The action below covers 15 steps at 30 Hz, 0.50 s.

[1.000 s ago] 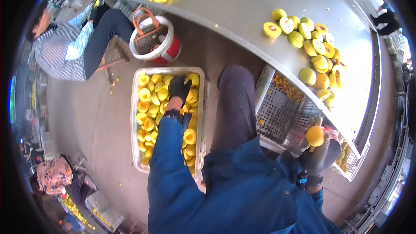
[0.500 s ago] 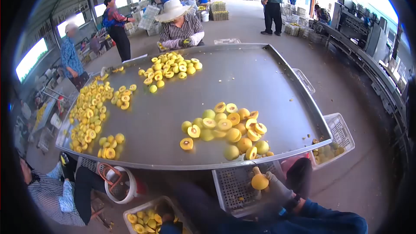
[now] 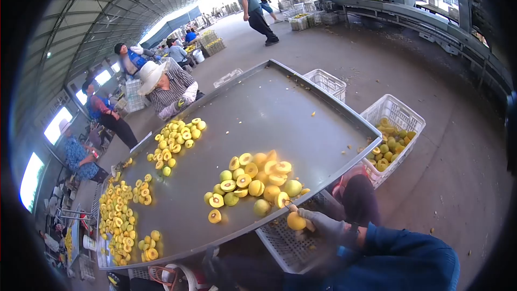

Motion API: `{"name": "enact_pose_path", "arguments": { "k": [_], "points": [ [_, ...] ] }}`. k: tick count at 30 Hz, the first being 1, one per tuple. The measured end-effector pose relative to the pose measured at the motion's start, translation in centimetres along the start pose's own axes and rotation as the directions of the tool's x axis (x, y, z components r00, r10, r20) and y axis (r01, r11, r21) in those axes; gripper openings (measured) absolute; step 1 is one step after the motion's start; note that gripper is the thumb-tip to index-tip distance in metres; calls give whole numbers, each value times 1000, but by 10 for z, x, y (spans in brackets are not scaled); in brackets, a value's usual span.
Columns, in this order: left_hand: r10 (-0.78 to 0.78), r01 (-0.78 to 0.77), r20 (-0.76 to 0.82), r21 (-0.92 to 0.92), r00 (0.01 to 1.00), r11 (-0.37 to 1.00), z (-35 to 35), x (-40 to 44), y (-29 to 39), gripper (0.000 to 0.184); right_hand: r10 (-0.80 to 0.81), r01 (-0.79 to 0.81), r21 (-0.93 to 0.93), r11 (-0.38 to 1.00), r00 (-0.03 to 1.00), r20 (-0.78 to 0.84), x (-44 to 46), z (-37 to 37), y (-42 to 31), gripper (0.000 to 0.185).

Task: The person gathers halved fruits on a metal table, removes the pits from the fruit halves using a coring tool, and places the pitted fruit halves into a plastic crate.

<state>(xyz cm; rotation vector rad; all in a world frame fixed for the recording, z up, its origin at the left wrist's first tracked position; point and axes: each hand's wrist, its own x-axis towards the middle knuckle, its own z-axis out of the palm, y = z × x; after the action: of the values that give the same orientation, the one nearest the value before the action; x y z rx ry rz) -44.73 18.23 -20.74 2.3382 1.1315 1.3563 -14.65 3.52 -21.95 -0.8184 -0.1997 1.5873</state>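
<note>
A grey glove covers my right hand [image 3: 322,224], whose fingers are closed round a whole yellow fruit [image 3: 296,221]. The tip of a small tool [image 3: 291,206] pokes out beside the fruit, just off the near edge of the metal table [image 3: 226,129]. My left hand [image 3: 214,265], in a dark glove, is a smeared shape at the table's near edge; its fingers cannot be made out. Halved and whole fruits [image 3: 250,179] lie in a pile on the table beyond my right hand. Under that hand is a perforated crate [image 3: 285,245].
More fruit heaps [image 3: 118,218] lie along the table's left side. A person in a straw hat [image 3: 169,89] is at the far edge. To the right stands a white crate [image 3: 396,110] with fruit. A bucket [image 3: 188,280] is at the bottom.
The view has swung up and right from the crate of fruit halves. My left hand has left that crate. My right hand still holds the yellow fruit, now near the table edge.
</note>
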Motion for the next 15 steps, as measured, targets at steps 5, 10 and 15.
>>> {"name": "enact_pose_path", "arguments": {
  "k": [5, 10, 15],
  "points": [
    [296, -224, 343, -236, 891, 946, 93, 17, 103, 48, -187, 153, 245, 957, 975, 120, 31, -5, 16, 48],
    [405, -141, 364, -573, 839, 808, 155, 4, 123, 50, -233, 217, 174, 961, 970, 76, 23, -34, 31, 53],
    [400, -158, 382, -528, 833, 834, 159, -15, 116, 50, -139, 139, -3, 990, 990, -34, -17, -12, 12, 50]
  ]
}}
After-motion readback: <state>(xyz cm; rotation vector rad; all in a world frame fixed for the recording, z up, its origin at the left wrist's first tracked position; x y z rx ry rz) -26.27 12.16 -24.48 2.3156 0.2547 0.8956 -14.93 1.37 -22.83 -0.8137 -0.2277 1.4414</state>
